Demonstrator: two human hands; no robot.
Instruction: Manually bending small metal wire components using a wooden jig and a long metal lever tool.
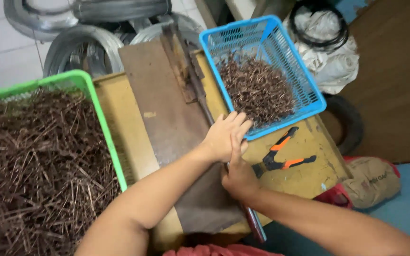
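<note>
Presently, findings at the workbench are as follows.
Left hand: the left hand (225,135) lies at the centre of the frame, palm down, fingers loosely spread, resting against the near rim of the blue basket (309,90); whether it grips anything cannot be told.
Right hand: the right hand (237,176) sits just below the left one, closed around the long metal lever (200,90) where it crosses the board.
Lever: it runs from the upper centre of the frame down to the lower centre, ending in a dark handle (256,226) past the bench edge.
Board: a worn brown board (167,118) lies under the lever on the yellow bench (309,175).
Blue basket: upper right of centre, holding a heap of small bent brown wire pieces (257,87).
Green basket: the green basket (98,109) fills the left of the frame, full of straight brown wire lengths (39,170).
Pliers: orange-and-black pliers (283,154) lie on the bench, just right of the right hand, untouched.
Background: grey wire coils (79,47) lie at the upper left.
</note>
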